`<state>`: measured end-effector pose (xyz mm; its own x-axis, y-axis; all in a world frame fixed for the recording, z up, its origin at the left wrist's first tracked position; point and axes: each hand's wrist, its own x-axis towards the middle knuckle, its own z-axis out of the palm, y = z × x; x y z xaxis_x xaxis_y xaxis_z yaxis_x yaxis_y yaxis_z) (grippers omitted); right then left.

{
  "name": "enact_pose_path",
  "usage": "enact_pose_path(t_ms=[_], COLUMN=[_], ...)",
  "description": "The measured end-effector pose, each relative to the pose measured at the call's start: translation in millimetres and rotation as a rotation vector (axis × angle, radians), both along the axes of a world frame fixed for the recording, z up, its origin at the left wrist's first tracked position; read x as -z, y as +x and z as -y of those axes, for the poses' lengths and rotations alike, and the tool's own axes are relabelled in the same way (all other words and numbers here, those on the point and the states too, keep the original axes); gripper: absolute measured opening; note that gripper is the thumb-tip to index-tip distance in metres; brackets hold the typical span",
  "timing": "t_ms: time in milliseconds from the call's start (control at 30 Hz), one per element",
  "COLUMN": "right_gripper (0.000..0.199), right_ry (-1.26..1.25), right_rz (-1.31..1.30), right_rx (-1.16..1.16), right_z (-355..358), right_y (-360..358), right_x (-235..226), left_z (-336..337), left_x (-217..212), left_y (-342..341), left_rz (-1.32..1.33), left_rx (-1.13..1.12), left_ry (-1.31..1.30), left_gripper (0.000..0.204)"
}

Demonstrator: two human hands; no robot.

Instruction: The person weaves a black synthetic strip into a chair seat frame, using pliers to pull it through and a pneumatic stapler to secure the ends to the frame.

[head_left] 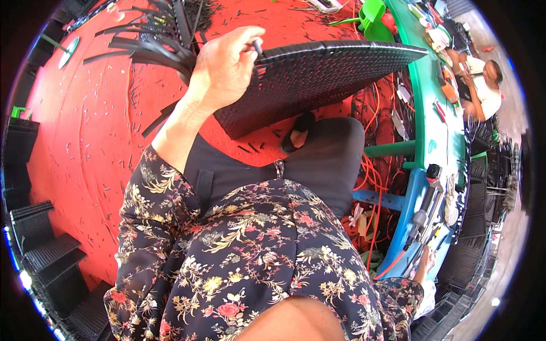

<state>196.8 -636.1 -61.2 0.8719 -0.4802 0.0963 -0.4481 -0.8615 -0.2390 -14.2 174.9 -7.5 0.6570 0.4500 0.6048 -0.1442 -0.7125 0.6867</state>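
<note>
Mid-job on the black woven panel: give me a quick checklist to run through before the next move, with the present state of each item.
1. Left hand on the black woven plastic panel: ok, fingers pinch its near edge.
2. Panel supported: ok, it is tilted above the knee in dark trousers.
3. Right hand: cannot tell; only its wrist shows by the blue-green workbench.
4. Loose black strips near the left hand: ok, fanned on the red floor.
5. Floor tidy: not ok, small black offcuts lie scattered.
</note>
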Motion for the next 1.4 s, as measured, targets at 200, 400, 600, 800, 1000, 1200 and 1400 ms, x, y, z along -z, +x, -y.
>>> enact_pose_path(t_ms=[200,400,600,800,1000,1200,1400], right_gripper=[0.045,0.083,0.073,0.067,0.066,0.055,0.048], right_ry=[0.666,0.526,0.199,0.073,-0.248,-0.241,0.098], right_rz=[0.300,0.015,0.066,0.100,0.179,0.258,0.248], right_rx=[-0.529,-1.591,-2.123,-2.264,-2.421,-2.517,-2.405], right_z=[-161,-465,-610,-637,-653,-652,-637], right_y=[43,4,-13,-9,-6,0,12], right_x=[-79,-124,-150,-152,-157,-156,-125], left_z=[8,17,19,23,25,23,21], left_x=[-7,-10,-12,-16,-19,-22,-24], left_y=[-7,-1,-4,1,-6,-3,1], left_rz=[-0.001,0.038,0.039,0.182,0.033,0.055,0.092], left_rx=[-0.021,-0.041,-0.058,-0.053,-0.043,-0.022,-0.003], left_ry=[0.108,0.196,0.161,0.285,0.253,0.218,0.186], left_gripper=[0.039,0.045,0.054,0.047,0.054,0.053,0.054])
